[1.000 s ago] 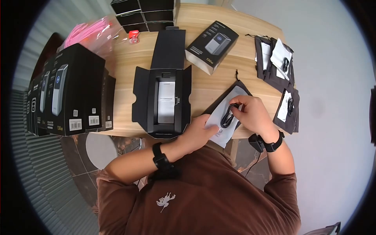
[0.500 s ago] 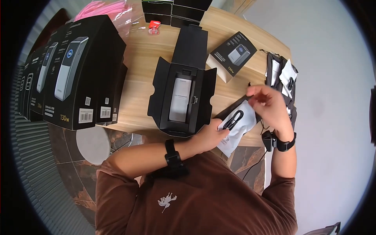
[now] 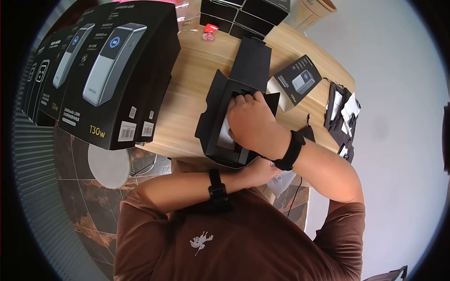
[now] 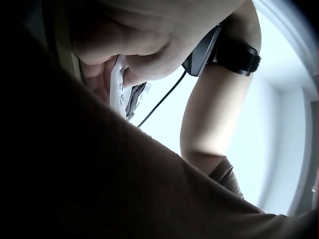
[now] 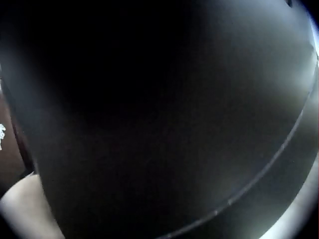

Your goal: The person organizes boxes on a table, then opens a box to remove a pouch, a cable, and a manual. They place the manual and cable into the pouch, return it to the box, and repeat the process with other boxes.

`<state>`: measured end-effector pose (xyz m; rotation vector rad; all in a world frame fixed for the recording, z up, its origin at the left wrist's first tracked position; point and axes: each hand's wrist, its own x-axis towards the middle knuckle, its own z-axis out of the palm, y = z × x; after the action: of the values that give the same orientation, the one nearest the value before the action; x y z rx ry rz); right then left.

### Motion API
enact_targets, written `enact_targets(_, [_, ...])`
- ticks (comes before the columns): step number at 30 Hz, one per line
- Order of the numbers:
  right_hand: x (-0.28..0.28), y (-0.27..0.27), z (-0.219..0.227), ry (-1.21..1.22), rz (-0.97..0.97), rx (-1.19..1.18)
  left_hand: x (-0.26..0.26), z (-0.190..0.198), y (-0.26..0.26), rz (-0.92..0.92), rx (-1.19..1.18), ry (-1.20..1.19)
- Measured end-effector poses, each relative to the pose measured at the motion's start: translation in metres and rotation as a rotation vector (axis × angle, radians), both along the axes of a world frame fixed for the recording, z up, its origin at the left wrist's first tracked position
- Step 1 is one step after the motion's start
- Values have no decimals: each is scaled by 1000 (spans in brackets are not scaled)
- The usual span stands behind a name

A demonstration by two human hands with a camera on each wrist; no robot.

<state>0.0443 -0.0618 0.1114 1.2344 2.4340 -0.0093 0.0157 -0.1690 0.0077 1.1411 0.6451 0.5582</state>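
An open black box (image 3: 251, 61) stands on the table, its lid flap folded back and side flaps spread. My right hand (image 3: 253, 122) reaches into it from above with bent fingers; the fingertips are hidden inside. Part of a white slip (image 3: 226, 136) shows in the box's recess under that hand. My left hand (image 3: 259, 172), partly behind the right forearm, holds a white printed plastic bag (image 3: 281, 182) at the table's front edge. Seen from the left wrist, thumb and fingers pinch this bag (image 4: 117, 89). A dark surface (image 5: 164, 149) fills most of the right wrist view.
Large black power bank boxes (image 3: 117, 75) crowd the left side. Smaller black boxes (image 3: 239, 16) are stacked at the back, near a red-topped item (image 3: 209, 32). One closed box (image 3: 297, 82) lies right of the open one. Dark pouches (image 3: 340, 112) with papers lie at the right edge.
My right hand has left the bag and cable and moved left into the open box. The left hand keeps the bag; the black cable on it is now hidden. The head view has shifted.
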Motion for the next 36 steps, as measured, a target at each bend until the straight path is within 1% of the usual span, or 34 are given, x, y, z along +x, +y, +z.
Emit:
enact_targets(2, [-1, -2, -5, 24, -57, 25, -1, 6, 3, -47, -87, -11])
enact_targets(5, [-1, 2, -1, 35, -95, -80, 2, -6, -2, -3, -6, -55])
enact_targets(8, [7, -1, -6, 165, -86, -20, 7, -19, -5, -76, -28, -1])
enact_targets(11, [12, -3, -3, 239, -39, -47, 10, -25, -7, -65, -27, -38])
enact_targets(15, [9, 8, 9, 204, -145, -275, 5, -19, -7, -142, -105, 87])
enact_targets(17, [10, 14, 18, 189, -170, -357, 0, -5, 0, -197, -146, 142])
enact_targets(20, [15, 23, 23, 222, -114, -459, -11, 20, 7, -164, -127, 212])
enact_targets(23, [13, 35, 34, 254, -102, -625, -1, -2, -1, -105, -113, 112])
enact_targets(26, [7, 35, 50, 308, -229, -774, 7, -21, -7, -25, -46, -4])
enact_targets(27, [8, 35, 51, 369, -231, -781, 8, -26, -10, -34, -66, 19])
enact_targets(29, [11, 34, 52, 489, -241, -794, 4, -13, -6, -58, -108, 63])
enact_targets(32, [12, 36, 51, 480, -275, -746, -6, 8, 7, -206, -177, 135])
enact_targets(33, [14, 36, 46, 474, -260, -711, -2, -1, 3, -145, -133, 85])
enact_targets(34, [16, 36, 38, 470, -246, -675, 5, -18, -4, -86, -89, 36])
enact_targets(35, [18, 35, 33, 467, -236, -640, 7, -23, -8, -32, -46, -11])
enact_targets(36, [17, 32, 34, 461, -210, -611, 9, -28, -10, -21, -23, -2])
